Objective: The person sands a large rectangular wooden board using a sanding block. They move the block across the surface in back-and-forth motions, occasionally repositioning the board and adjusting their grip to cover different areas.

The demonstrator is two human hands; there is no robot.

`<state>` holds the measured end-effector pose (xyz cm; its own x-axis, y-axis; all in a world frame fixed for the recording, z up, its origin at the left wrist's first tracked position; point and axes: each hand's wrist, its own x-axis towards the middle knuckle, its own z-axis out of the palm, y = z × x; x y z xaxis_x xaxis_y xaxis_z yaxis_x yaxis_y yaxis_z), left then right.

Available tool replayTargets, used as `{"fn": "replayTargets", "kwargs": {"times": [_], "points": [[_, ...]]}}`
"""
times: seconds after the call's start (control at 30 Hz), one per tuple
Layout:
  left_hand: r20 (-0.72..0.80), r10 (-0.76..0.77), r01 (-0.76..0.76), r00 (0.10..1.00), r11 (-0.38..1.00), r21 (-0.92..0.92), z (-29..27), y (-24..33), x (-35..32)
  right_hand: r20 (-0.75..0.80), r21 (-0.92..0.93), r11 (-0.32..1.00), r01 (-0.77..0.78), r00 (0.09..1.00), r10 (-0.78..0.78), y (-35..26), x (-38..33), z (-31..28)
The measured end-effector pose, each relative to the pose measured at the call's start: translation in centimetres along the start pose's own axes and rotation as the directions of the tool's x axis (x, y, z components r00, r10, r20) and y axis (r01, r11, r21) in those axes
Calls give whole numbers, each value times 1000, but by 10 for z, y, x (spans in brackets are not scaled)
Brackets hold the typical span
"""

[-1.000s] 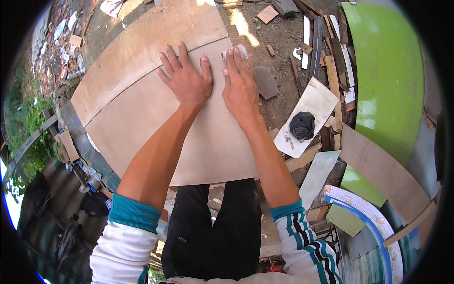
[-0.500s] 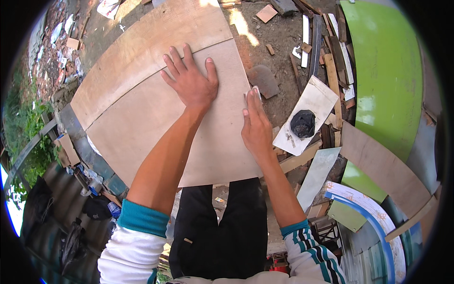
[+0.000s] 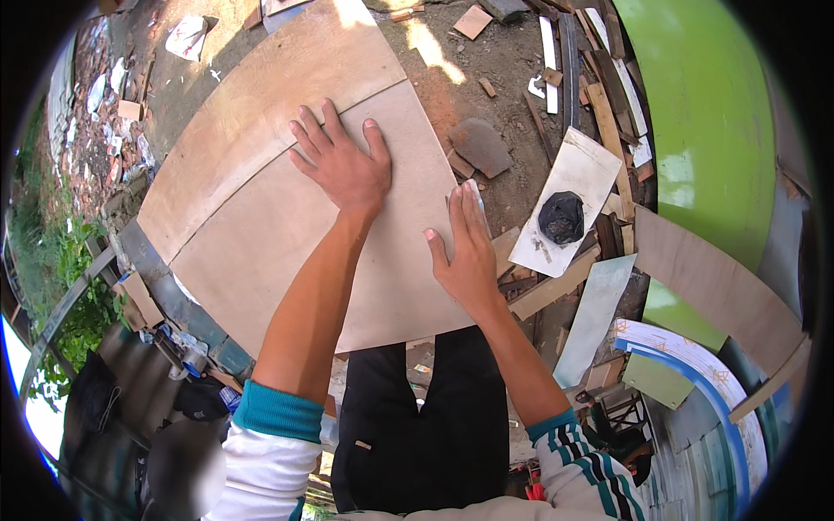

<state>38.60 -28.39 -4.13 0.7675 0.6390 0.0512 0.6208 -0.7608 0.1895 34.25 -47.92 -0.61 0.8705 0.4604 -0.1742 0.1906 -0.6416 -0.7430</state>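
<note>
A wide light-brown plywood board (image 3: 382, 260) lies across in front of me, its near edge over my thighs. A second plywood sheet (image 3: 261, 95) meets it along a dark seam on the far side. My left hand (image 3: 343, 165) rests flat on the board beside this seam, fingers spread and holding nothing. At the board's right edge is my right hand (image 3: 467, 265), its fingers straight and together over a small pale piece (image 3: 474, 193) that shows past the fingertips. Its thumb stands apart over the board. Most of the small piece is hidden, so its kind is unclear.
To the right, a white board (image 3: 569, 165) carries a crumpled black plastic bundle (image 3: 561, 217). Wood strips and offcuts (image 3: 608, 130) lie beyond it, beside a large green panel (image 3: 712, 130). A flat stone (image 3: 480, 146) sits on the dirt. Rubble and litter (image 3: 104, 113) cover the far left.
My right hand has slid slightly nearer along the board's right edge, its thumb now farther from the fingers. My left hand stays flat on the board. The whole view has shifted a little.
</note>
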Motion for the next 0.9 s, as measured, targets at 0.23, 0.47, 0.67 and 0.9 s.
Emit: {"fn": "replayTargets", "kwargs": {"times": [0.23,0.47,0.67,0.9], "points": [[-3,7,-7,1000,1000,-15,2,-1,0,-125,6,992,123,985,-121,-29,86,14],[-2,12,-12,1000,1000,-28,-1,-2,-2,157,-123,987,-102,980,121,-18,-80,18],[-4,23,-23,1000,998,-56,-1,3,-1,-102,-194,981,-22,995,2,-26,57,22],[-21,22,-23,1000,999,-45,1,-1,3,-34,-145,989,-28,999,23,-1,-8,16]]}}
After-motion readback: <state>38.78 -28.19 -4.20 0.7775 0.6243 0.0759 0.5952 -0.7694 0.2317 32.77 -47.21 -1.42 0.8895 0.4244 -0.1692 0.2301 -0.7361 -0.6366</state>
